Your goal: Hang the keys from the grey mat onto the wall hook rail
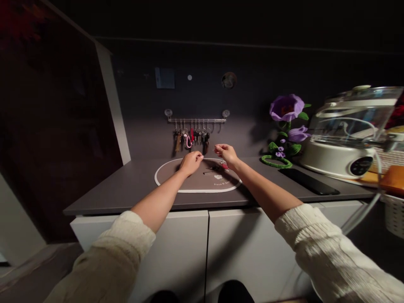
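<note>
My left hand (191, 163) is above the oval mat (170, 179), fingertips pinched together; what they hold, if anything, is too small to make out. To its right my right hand (226, 153) is raised higher, its fingers curled into a pinch, with a tiny thin thing perhaps at the tips. Between and below the hands, dark keys (216, 168) and a red piece (224, 166) lie on the mat. Behind them, several keys and fobs (189, 139) hang in a row from a clear hook rail (197, 120) on the wall.
On the counter (126, 185) to the right lie a black phone (309, 181) and a purple crochet flower (287, 108) with a green ring base. A white appliance with a clear cover (331, 155) stands farther right. White cabinet doors (179, 252) front the counter.
</note>
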Motion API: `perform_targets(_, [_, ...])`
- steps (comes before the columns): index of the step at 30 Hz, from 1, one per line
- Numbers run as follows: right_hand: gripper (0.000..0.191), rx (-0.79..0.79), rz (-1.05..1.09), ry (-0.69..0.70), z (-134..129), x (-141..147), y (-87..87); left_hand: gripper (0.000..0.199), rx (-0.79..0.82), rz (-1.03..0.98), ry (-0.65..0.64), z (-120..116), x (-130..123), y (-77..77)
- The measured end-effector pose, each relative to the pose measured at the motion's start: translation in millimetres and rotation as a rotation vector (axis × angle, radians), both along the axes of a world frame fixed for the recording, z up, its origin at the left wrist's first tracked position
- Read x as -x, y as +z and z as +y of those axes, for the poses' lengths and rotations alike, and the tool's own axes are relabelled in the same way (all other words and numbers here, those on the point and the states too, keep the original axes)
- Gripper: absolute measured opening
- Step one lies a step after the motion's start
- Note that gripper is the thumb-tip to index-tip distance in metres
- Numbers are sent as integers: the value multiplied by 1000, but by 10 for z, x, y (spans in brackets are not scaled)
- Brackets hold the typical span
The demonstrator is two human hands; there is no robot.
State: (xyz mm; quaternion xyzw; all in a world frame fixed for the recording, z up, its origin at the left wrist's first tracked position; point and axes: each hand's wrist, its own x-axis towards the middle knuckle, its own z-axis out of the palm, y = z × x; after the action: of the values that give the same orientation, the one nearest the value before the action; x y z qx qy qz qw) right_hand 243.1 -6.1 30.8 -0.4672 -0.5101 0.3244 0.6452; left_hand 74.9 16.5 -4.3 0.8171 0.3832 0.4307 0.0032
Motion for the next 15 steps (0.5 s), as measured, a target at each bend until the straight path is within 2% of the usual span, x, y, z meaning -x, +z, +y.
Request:
perform_targets(5, [8, 24, -82, -4, -99, -70, -186, 18, 33, 33, -44, -27, -16, -20])
perform_targets(8, [5, 14, -228, -3, -116, -135, -268, 18, 43, 64, -82, -42, -31, -40])
perform_targets(12, [1, 13, -497, -75, -132, -213, -303, 18, 70, 138, -120, -65, -52, -65])
perform_targets(15, [3, 19, -610, -117, -148, -235, -288, 18, 92, 182, -140, -72, -63, -78])
